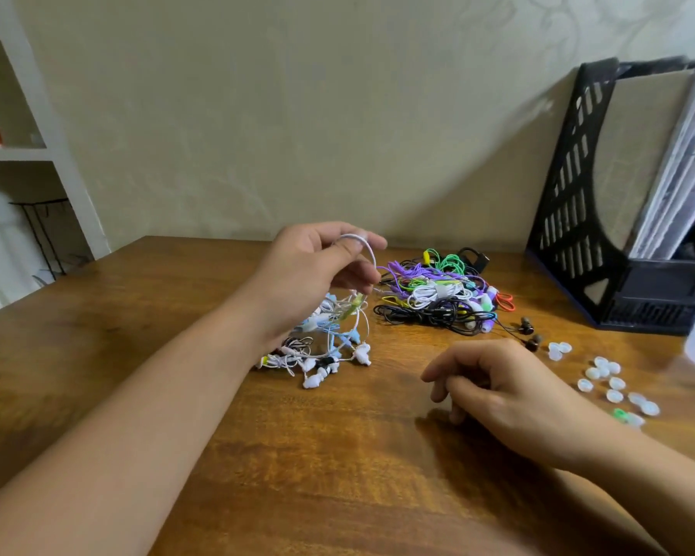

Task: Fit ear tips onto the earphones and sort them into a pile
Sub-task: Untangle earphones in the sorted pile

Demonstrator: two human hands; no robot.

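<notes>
Earphones, white (360, 250): cable loop pinched in left hand (318, 270) fingers, dangling above fitted pile (318, 355) on bench (338, 475). Right hand (494, 383) loosely curled, empty (ear tips (602, 371) nearby). Risk: dangling cable snagging pile, dragging sorted sets loose.

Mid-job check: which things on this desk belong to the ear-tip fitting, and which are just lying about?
Job: white earphone cable pinched in left hand; small pile under it; tangled coloured pile; loose ear tips; right hand.
Lying about: black file holder; papers; shelf.
</notes>
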